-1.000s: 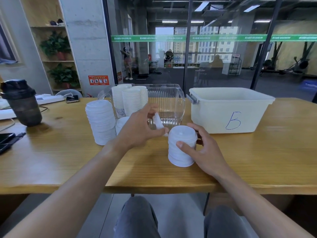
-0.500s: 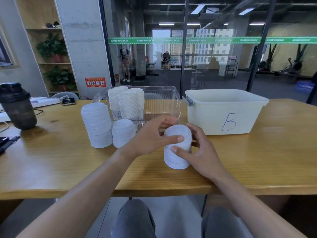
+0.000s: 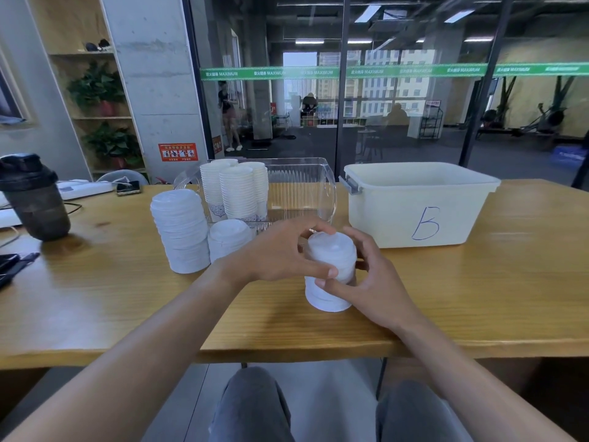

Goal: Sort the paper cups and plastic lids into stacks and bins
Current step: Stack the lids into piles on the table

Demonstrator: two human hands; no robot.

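Observation:
A short stack of white plastic lids stands on the wooden table in front of me. My left hand grips its upper part from the left, fingers curled over the top. My right hand holds it from the right, thumb across the front. A taller lid stack and a lower one stand to the left. Stacks of paper cups sit in the left of a clear plastic bin. A cream bin marked B stands at the right.
A dark shaker bottle stands at the far left, with a phone, a white power strip and dark items near the left edge. A glass wall runs behind the table. My knees show below the front edge.
My left hand brought a single lid down onto the near stack and now grips the stack's top. The right hand stayed on the stack, its thumb sliding lower across the front.

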